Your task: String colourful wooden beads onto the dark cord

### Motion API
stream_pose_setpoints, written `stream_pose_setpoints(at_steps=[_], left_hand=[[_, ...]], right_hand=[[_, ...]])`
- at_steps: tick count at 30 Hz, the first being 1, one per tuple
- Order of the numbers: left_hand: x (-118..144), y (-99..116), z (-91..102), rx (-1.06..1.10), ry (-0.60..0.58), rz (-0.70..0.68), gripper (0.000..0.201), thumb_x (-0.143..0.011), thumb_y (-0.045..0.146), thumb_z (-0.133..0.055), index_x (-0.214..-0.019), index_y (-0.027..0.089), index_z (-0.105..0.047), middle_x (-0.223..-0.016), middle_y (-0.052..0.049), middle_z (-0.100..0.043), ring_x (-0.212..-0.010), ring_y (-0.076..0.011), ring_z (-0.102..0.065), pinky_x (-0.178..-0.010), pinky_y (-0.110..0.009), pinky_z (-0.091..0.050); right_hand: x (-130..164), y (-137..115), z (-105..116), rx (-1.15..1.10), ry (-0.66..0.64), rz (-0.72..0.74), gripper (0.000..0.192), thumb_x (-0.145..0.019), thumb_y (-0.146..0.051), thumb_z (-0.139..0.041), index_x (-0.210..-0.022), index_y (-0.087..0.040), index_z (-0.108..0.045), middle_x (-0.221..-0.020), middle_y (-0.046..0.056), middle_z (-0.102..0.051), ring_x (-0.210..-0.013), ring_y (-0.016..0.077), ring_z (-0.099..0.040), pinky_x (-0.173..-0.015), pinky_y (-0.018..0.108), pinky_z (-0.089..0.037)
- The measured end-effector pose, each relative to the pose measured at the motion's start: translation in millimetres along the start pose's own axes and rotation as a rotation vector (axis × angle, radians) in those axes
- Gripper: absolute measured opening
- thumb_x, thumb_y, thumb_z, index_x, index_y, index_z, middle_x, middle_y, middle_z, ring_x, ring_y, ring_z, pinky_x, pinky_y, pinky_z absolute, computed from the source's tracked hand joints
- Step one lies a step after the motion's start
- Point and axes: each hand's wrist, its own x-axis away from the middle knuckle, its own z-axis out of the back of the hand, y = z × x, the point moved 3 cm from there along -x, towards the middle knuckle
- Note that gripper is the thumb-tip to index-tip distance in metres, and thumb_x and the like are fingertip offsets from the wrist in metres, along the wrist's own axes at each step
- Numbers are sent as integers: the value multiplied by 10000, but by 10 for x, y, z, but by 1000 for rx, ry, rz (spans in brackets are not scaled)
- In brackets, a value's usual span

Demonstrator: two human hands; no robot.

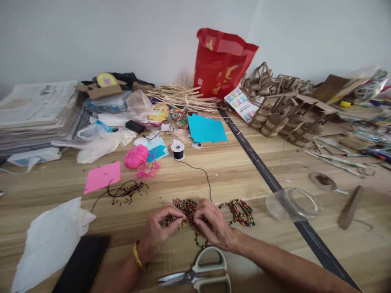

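At a cluttered wooden table (244, 171), a person's left hand (160, 228) and right hand (214, 228) meet over a heap of multicoloured beads (186, 207), fingertips pinched on the strand at the near edge — both hands closed on it. A finished beaded loop (240, 211) lies just right of them. A black cord runs from the hands to a spool (177, 150) farther back; scissors (198, 274) rest nearest the viewer — a red bag (221, 61) stands by the wall.

White card (241, 103) carries print, too small to read
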Motion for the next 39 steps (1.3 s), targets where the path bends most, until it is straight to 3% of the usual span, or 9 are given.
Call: stream_pose_setpoints(at_steps=[6, 13, 21, 31, 34, 39], left_hand=[[-27, 31, -33, -13, 23, 73, 46, -750, 150, -667, -757, 162, -711, -744, -50, -715, -725, -174, -653, -697, -270, -509], [-82, 33, -80, 36, 135, 182, 107, -730, 266, -701, -763, 165, -712, -757, -49, -727, -736, -187, -671, -686, -269, -540], [-50, 20, -142, 9, 195, 110, 45, -737, 213, -680, -725, 177, -704, -706, -24, -712, -689, -164, -661, -660, -240, -536], [8, -5, -287, 71, 278, 295, 101, -748, 257, -664, -788, 175, -706, -756, -31, -745, -713, -184, -686, -670, -256, -564], [42, -72, -258, 47, 318, 264, 117, -760, 276, -670, -804, 177, -715, -777, -40, -752, -720, -188, -690, -678, -258, -567], [50, -93, -201, -16, 280, 115, 81, -771, 215, -662, -792, 190, -736, -802, -39, -741, -772, -178, -683, -744, -252, -556]], right_hand=[[-102, -70, 18, -3, 31, -24, 110, -932, -183, -423, -854, -198, -498, -760, 41, -546, -770, 190, -505, -724, 320, -437], [-187, -40, -51, -10, 77, 11, 99, -934, -191, -416, -877, -201, -497, -790, 48, -557, -792, 193, -502, -803, 364, -441], [-129, 14, -93, -15, 73, 18, 93, -921, -174, -409, -887, -202, -491, -796, 54, -552, -796, 198, -513, -836, 410, -438], [-108, 43, -56, 20, 118, -28, 112, -929, -163, -396, -888, -200, -493, -795, 48, -553, -805, 197, -516, -866, 430, -425], [-110, 56, -60, 38, 122, -25, 116, -932, -165, -395, -893, -200, -499, -793, 47, -555, -799, 197, -517, -871, 427, -422], [-134, 53, -67, 60, 111, -4, 115, -931, -170, -395, -891, -199, -498, -784, 47, -553, -789, 197, -514, -865, 422, -423]])
